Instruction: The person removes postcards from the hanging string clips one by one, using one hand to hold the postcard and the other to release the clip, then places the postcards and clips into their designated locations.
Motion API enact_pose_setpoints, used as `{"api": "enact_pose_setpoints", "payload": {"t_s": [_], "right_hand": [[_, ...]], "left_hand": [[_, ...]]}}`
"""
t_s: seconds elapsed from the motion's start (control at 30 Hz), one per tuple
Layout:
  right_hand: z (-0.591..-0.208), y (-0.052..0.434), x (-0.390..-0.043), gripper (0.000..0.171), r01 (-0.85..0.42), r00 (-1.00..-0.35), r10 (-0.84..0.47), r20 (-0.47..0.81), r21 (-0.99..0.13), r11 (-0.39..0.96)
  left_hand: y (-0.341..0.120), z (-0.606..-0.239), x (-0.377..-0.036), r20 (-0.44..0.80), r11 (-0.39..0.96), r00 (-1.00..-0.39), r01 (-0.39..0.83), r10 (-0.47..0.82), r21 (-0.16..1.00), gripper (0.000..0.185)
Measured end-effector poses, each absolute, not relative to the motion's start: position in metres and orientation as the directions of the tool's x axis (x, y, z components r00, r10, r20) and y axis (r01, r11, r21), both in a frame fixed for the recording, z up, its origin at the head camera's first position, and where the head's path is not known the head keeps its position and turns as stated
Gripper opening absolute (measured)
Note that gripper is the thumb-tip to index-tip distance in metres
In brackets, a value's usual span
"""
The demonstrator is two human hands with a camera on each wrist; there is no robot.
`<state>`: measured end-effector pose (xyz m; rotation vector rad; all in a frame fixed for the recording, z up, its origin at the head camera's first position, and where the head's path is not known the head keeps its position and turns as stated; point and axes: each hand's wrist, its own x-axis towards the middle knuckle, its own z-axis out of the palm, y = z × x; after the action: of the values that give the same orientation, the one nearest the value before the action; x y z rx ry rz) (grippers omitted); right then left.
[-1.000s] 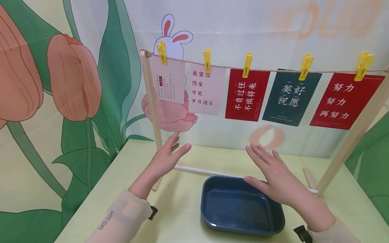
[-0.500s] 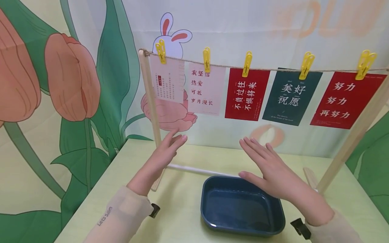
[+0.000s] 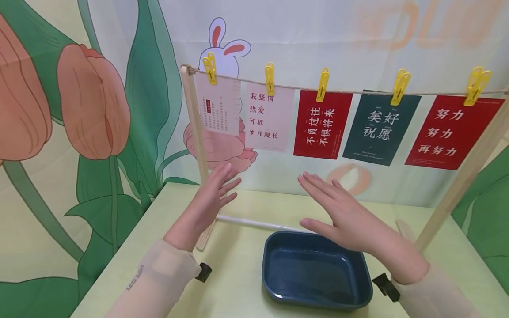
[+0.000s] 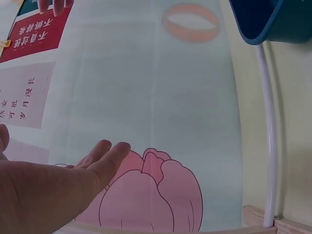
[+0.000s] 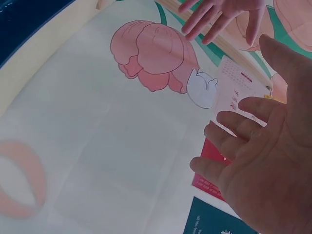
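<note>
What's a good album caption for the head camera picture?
Left hand and right hand, both open, with five hanging cards and a blue tray.

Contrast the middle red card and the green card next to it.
Colour: the middle red card is bright red; the green card is dark green.
Text: the middle red card's large characters are turned sideways; the green card's stand upright.
Shared: white print, each under a yellow clip.

Clockwise, 1–3 o'clock: pale-pink rectangular paper card “我坚信 热爱 可抵 岁月漫长”; red card “不负过往 不惧将来”; dark-green card “美好祝愿”; outer red card “努力 努力 再努力”.
</note>
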<state>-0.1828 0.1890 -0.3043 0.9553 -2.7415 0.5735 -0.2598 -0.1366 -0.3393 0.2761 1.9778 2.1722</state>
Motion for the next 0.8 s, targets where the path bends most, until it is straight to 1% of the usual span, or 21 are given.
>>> {"api": "enact_pose_setpoints", "payload": {"t_s": [0.23, 0.5, 0.7, 0.8], "right_hand": [[-0.291, 0.177, -0.189, 0.091, -0.643, -0.765, -0.578, 0.284, -0.279, 0.713], [-0.277, 0.165, -0.194, 0.092, -0.677, -0.735, -0.603, 0.31, -0.286, 0.678], [-0.266, 0.154, -0.198, 0.092, -0.668, -0.744, -0.594, 0.306, -0.291, 0.686], [-0.26, 0.148, -0.199, 0.091, -0.675, -0.737, -0.598, 0.316, -0.29, 0.678]], "left_hand": [[-0.139, -0.334, -0.265, 0.0, -0.153, -0.968, -0.04, 0.253, 0.987, 0.083], [-0.14, -0.329, -0.271, 0.014, -0.31, -0.977, -0.054, 0.211, 0.949, 0.079], [-0.137, -0.323, -0.274, 0.015, -0.355, -0.98, -0.057, 0.197, 0.933, 0.078], [-0.136, -0.319, -0.276, 0.012, -0.371, -0.983, -0.058, 0.184, 0.927, 0.077]]}}
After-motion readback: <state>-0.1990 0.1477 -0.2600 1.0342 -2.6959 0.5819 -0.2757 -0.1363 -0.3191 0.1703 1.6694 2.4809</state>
